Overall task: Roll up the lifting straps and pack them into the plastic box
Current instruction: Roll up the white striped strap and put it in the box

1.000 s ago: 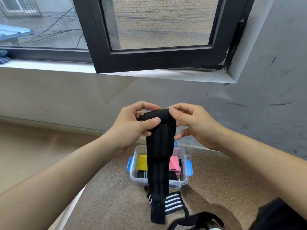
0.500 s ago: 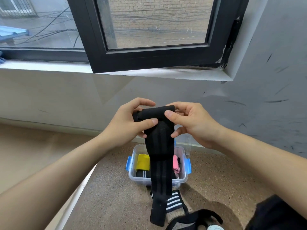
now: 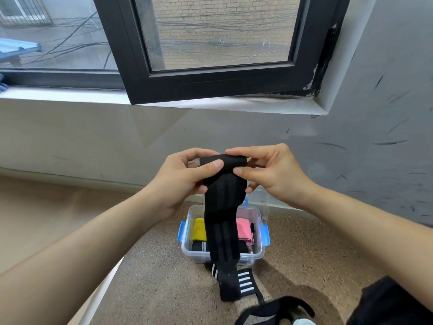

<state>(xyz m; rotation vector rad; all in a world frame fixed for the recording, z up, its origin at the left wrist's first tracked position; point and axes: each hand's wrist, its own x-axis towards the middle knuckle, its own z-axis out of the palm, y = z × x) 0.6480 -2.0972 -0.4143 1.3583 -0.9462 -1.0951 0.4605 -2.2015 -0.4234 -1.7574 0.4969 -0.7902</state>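
Observation:
A long black lifting strap hangs from both hands, its top end wound into a small roll between the fingers. My left hand pinches the roll's left side with thumb and fingers. My right hand pinches the right side the same way. The strap's free tail dangles down in front of a clear plastic box with blue latches, standing on the speckled floor. Inside the box lie a yellow roll, a pink roll and a black roll with white stripes.
Another black strap with white stripes lies on the floor just in front of the box, and a black loop lies nearer to me. A wall and a black-framed window rise behind the box. Dark cloth fills the lower right corner.
Both hands have kept turning the roll at the strap's top, and the hanging tail has risen slightly off the floor.

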